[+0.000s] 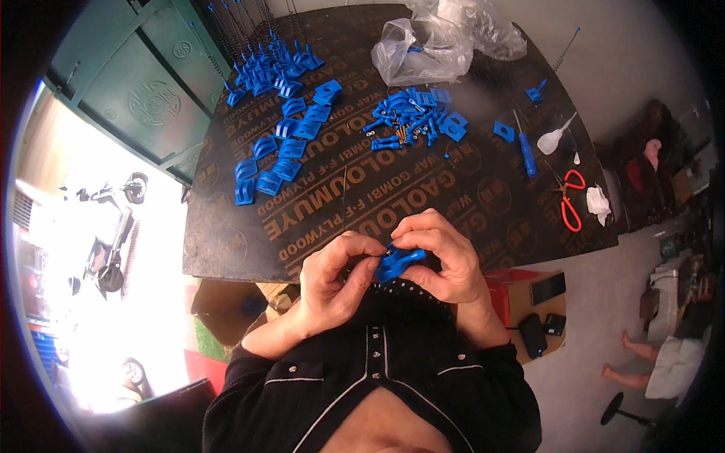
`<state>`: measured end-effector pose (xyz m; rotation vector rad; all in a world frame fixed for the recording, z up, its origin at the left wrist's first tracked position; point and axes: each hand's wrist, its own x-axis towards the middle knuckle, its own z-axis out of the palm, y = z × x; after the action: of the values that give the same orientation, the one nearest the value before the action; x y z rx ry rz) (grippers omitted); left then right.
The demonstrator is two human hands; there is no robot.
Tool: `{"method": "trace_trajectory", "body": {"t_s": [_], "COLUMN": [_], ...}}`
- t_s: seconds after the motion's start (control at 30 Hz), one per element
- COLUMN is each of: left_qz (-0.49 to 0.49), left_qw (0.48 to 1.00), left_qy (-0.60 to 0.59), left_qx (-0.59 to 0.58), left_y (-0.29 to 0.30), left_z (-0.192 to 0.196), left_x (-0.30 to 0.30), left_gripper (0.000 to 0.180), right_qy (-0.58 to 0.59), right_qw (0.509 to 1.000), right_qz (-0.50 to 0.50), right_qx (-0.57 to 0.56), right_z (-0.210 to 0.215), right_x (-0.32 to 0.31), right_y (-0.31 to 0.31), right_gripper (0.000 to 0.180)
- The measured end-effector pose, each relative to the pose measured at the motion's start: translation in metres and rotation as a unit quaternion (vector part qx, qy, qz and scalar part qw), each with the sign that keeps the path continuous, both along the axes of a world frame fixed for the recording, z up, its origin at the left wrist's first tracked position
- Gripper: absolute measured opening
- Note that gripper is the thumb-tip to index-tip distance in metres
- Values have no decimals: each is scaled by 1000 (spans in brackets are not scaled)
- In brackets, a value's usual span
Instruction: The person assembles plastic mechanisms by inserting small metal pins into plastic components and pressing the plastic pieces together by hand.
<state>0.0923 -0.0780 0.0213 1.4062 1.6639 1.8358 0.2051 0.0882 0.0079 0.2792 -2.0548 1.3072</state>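
Close to my chest, at the table's near edge, both hands meet around a small blue plastic part [402, 262]. My right hand [447, 260] grips its right side between thumb and bent fingers. At its left end, my left hand [338, 273] is closed in a pinch, thumb against forefinger. A tiny shiny bit shows by the left fingertips, too small to name. The fingers cover much of the part. Beyond my hands lies a heap of small blue plastic pieces [411, 113], some with brass-coloured bits. Curved blue pieces [287, 167] lie in rows to the left.
Blue pieces with springy wires [264, 72] crowd the far left of the dark printed table [257, 234]. Clear plastic bags [419, 57] lie at the back. On the right are a blue screwdriver [527, 155], a white squeeze bottle [550, 143] and red-handled pliers [571, 215].
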Motion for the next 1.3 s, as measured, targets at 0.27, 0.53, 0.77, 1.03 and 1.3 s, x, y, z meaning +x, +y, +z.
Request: {"method": "trace_trajectory", "body": {"t_s": [0.27,0.53,0.77,1.03,1.3], "left_qz": [9,-40,-50,-88,-125], "left_qw": [1000,969,959,940,933], "left_qy": [-2,-241,-275,-325,-322], "left_qx": [-27,-37,-49,-60,-100], "left_y": [-3,-3,-1,-2,-1], "left_z": [-3,-3,-4,-5,4], "left_x": [1,3,2,-2,-9], "left_gripper": [15,16,19,20,20], "right_qy": [-24,-63,-114,-117,-78], "right_qw": [999,998,989,993,993], "right_qz": [2,9,41,23,30], "right_qx": [31,5,-86,22,88], "right_z": [3,5,-4,10,9], "right_x": [2,1,2,2,1], "right_y": [1,3,7,13,18], "right_gripper": [45,42,38,35,34]}}
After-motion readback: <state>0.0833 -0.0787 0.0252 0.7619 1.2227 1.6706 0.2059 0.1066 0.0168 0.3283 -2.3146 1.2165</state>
